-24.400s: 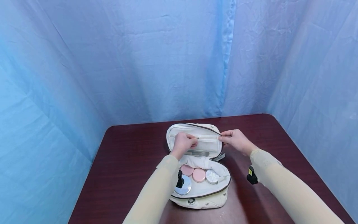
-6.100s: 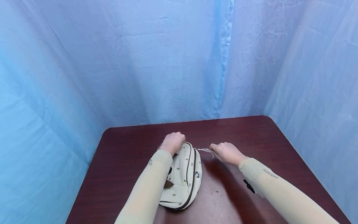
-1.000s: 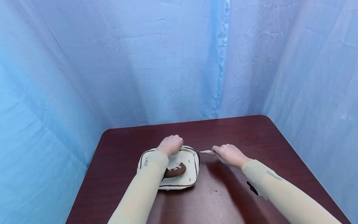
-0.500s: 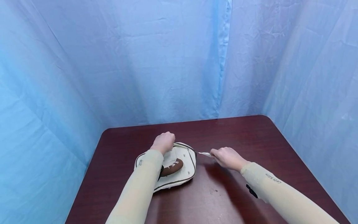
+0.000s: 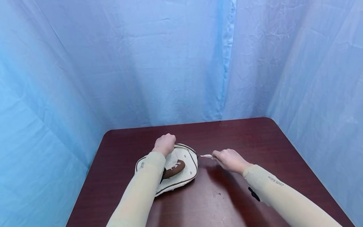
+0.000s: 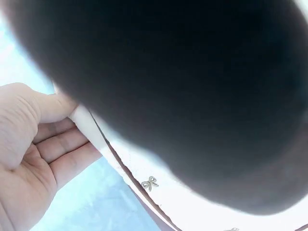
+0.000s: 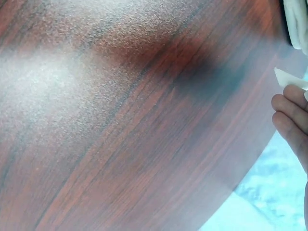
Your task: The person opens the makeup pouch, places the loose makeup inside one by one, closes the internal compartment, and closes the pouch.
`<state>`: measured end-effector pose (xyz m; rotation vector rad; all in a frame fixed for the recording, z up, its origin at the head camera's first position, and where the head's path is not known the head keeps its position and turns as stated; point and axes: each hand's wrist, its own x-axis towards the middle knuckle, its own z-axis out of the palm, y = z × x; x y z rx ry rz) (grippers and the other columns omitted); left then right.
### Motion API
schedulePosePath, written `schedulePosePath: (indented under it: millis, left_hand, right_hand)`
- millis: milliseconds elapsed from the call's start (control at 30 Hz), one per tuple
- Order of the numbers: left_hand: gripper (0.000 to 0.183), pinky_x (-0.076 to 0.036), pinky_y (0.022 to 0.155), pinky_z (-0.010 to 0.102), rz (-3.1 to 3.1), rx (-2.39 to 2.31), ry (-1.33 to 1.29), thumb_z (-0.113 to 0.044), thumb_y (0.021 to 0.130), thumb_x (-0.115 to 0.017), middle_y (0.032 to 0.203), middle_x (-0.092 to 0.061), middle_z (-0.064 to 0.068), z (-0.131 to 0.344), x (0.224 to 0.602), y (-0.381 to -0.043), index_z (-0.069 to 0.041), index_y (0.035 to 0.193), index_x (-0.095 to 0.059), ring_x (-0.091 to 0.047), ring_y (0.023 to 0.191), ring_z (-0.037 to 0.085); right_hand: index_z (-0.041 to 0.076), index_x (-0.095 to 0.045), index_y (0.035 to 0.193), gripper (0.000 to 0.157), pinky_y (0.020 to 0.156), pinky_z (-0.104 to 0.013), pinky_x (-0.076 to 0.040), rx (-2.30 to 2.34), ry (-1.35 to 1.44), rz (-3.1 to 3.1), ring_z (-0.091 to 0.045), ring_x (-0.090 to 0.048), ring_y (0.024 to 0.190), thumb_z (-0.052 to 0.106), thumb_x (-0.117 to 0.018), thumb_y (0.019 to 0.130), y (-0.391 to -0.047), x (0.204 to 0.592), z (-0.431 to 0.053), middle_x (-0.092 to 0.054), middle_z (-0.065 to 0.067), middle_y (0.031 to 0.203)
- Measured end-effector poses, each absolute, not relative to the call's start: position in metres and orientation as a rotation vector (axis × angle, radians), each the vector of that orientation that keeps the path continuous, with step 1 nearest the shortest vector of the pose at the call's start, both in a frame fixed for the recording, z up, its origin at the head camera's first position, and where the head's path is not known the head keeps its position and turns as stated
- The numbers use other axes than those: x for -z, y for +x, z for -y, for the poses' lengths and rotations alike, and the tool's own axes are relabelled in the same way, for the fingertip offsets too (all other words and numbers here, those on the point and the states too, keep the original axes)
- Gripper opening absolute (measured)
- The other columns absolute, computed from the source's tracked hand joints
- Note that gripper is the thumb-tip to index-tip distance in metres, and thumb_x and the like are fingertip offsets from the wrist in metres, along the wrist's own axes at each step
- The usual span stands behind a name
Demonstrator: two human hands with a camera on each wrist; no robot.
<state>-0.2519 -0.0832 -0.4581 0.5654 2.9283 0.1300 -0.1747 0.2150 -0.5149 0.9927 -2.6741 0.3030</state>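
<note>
A cream makeup bag (image 5: 188,164) with brown piping, small bow prints and a brown top handle (image 5: 175,169) sits left of the table's middle. Its lid is down, so the inside is hidden. My left hand (image 5: 165,144) grips its far edge; in the left wrist view, thumb and fingers pinch the cream fabric (image 6: 91,130), and a dark blurred shape covers much of that picture. My right hand (image 5: 229,160), fingers curled, pinches a thin white ribbon (image 5: 207,156) just off the bag's right corner. The ribbon's pointed tip shows in the right wrist view.
Under the bag is a dark red wooden table (image 5: 232,135) with rounded far corners. Blue curtains (image 5: 170,69) hang behind it and along both sides. A black wrist camera (image 5: 253,193) sits beneath the right sleeve.
Much earlier the bag lay open, showing pink and white round cases; later it was tilted, front facing right. Over the last second, bag and left hand shifted left, the bag turning slightly.
</note>
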Motion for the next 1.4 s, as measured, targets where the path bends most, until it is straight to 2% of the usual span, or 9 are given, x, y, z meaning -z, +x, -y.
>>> schedulePosePath:
  millis: [167, 300, 367, 533, 600, 700, 967, 1200, 1400]
  left_hand:
    - [0.023, -0.057, 0.078, 0.042, -2.891, -0.088, 0.746, -0.001, 0.099, -0.059, 0.104, -0.072, 0.005, 0.073, 0.456, -0.248, -0.013, 0.105, -0.077, -0.069, 0.095, 0.024]
    - [0.031, -0.055, 0.09, 0.038, -2.821, -0.053, 0.973, -0.002, 0.098, -0.061, 0.116, -0.074, 0.0, 0.058, 0.456, -0.244, -0.019, 0.116, -0.078, -0.067, 0.11, 0.021]
    - [0.033, -0.055, 0.089, 0.035, -2.786, -0.016, 1.078, -0.002, 0.098, -0.062, 0.118, -0.074, -0.003, 0.049, 0.457, -0.241, -0.022, 0.119, -0.078, -0.067, 0.11, 0.018]
    - [0.03, -0.049, 0.068, 0.028, -2.762, 0.173, 1.202, -0.001, 0.098, -0.062, 0.099, -0.075, -0.007, 0.036, 0.463, -0.235, -0.026, 0.102, -0.08, -0.063, 0.079, 0.011]
    - [0.028, -0.048, 0.065, 0.028, -2.782, 0.264, 1.217, -0.003, 0.099, -0.064, 0.093, -0.073, -0.007, 0.035, 0.464, -0.235, -0.026, 0.094, -0.078, -0.059, 0.073, 0.011]
    - [0.025, -0.051, 0.067, 0.029, -2.822, 0.348, 1.215, -0.004, 0.098, -0.066, 0.091, -0.071, -0.005, 0.035, 0.464, -0.236, -0.025, 0.089, -0.076, -0.06, 0.074, 0.012]
    - [0.025, -0.056, 0.076, 0.032, -2.878, 0.228, 1.117, -0.001, 0.096, -0.066, 0.095, -0.071, -0.002, 0.042, 0.458, -0.244, -0.023, 0.091, -0.077, -0.067, 0.087, 0.016]
    - [0.024, -0.057, 0.074, 0.033, -2.923, 0.149, 0.999, -0.002, 0.098, -0.065, 0.094, -0.071, -0.001, 0.048, 0.455, -0.25, -0.021, 0.093, -0.078, -0.068, 0.087, 0.016]
    - [0.022, -0.057, 0.075, 0.034, -2.955, 0.094, 0.898, -0.003, 0.097, -0.066, 0.093, -0.071, -0.001, 0.054, 0.452, -0.254, -0.02, 0.092, -0.078, -0.068, 0.086, 0.017]
  right_hand:
    - [0.016, -0.058, 0.082, 0.019, 0.048, -0.023, -0.034, -0.32, 1.002, 2.667, -0.002, -0.034, 0.051, 0.007, -0.07, 0.094, -0.177, 0.511, -0.214, -0.043, 0.014, 0.061]
    - [0.016, -0.057, 0.081, 0.02, 0.048, -0.023, -0.032, -0.323, 1.004, 2.654, -0.002, -0.032, 0.051, 0.009, -0.071, 0.094, -0.178, 0.508, -0.213, -0.039, 0.015, 0.061]
    - [0.017, -0.055, 0.08, 0.022, 0.048, -0.023, -0.032, -0.313, 1.005, 2.64, -0.001, -0.031, 0.051, 0.01, -0.071, 0.094, -0.179, 0.507, -0.213, -0.038, 0.015, 0.06]
    - [0.018, -0.055, 0.08, 0.023, 0.047, -0.023, -0.034, -0.296, 1.029, 2.592, -0.001, -0.034, 0.05, 0.009, -0.072, 0.092, -0.179, 0.504, -0.211, -0.04, 0.015, 0.059]
    - [0.017, -0.056, 0.081, 0.021, 0.047, -0.024, -0.035, -0.294, 1.029, 2.585, -0.001, -0.036, 0.049, 0.008, -0.073, 0.092, -0.178, 0.503, -0.211, -0.042, 0.014, 0.059]
    - [0.016, -0.06, 0.082, 0.018, 0.046, -0.025, -0.038, -0.292, 1.025, 2.596, -0.001, -0.04, 0.049, 0.007, -0.073, 0.09, -0.178, 0.504, -0.212, -0.047, 0.014, 0.06]
    - [0.014, -0.061, 0.084, 0.016, 0.046, -0.026, -0.038, -0.304, 1.073, 2.624, -0.003, -0.039, 0.05, 0.007, -0.074, 0.09, -0.172, 0.514, -0.211, -0.049, 0.012, 0.061]
    - [0.014, -0.063, 0.086, 0.014, 0.048, -0.026, -0.042, -0.34, 1.12, 2.597, -0.001, -0.041, 0.051, 0.005, -0.074, 0.089, -0.169, 0.519, -0.204, -0.052, 0.012, 0.063]
    - [0.017, -0.057, 0.081, 0.022, 0.047, -0.022, -0.037, -0.361, 1.195, 2.582, 0.002, -0.036, 0.052, 0.004, -0.074, 0.087, -0.162, 0.523, -0.201, -0.045, 0.015, 0.062]
